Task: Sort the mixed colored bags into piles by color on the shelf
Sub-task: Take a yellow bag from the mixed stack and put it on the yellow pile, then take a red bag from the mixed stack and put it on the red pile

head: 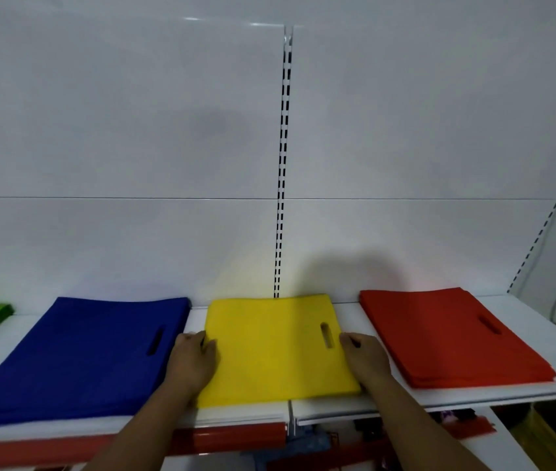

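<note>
Yellow bags lie mid-shelf between blue pile and red pile, long axis front-to-back, left hand and right hand pressing opposite side edges, grips loosely curled, equally near.

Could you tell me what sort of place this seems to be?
Probably a shop or stockroom: a white metal display shelf, a slotted black-and-white upright rail on the back panel, and flat fabric bags stacked by colour, like the yellow pile.

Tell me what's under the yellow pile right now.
The yellow pile lies flat on the white shelf, bridging the seam between two shelf panels. Left hand and right hand press its side edges. Anything beneath the top bag is covered.
</note>
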Motion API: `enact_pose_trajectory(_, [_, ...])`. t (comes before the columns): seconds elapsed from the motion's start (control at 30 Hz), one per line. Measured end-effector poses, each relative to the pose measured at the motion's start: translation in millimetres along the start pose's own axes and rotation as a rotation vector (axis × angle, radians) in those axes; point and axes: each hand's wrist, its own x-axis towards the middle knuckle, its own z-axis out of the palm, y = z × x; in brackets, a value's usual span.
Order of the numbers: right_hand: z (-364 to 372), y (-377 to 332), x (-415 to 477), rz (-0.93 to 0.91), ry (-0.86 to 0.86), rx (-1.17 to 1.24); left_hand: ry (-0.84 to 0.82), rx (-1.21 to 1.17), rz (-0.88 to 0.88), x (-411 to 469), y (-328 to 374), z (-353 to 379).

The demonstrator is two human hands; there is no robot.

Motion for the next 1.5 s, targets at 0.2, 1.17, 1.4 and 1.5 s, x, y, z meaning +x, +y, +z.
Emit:
enact_pose_trajectory(0.2, [-13.2,-15.6,2.3,0.076,-0.187,-0.109,-0.177,0.044,-0.108,2.4,18.7,-11.4])
enact_pose_trajectory(1.17, [169.6,-378.8,-158.6,-0.707,-0.355,-0.164,0.266,0.271,-0.084,-146.9,-162.4,-408.7])
enact_pose_trajectory(1.4, [316.3,-513.1,-282.8,-1.014,-0.387,-0.344,0.359,0.372,-0.264,-253.7,-314.4,-548.3])
enact_pose_trajectory(1.5, [374.4,-562.9,-333.9,-1.109,-0.402,-0.357,0.363,0.384,-0.346,-294.5,-361.6,-602.4])
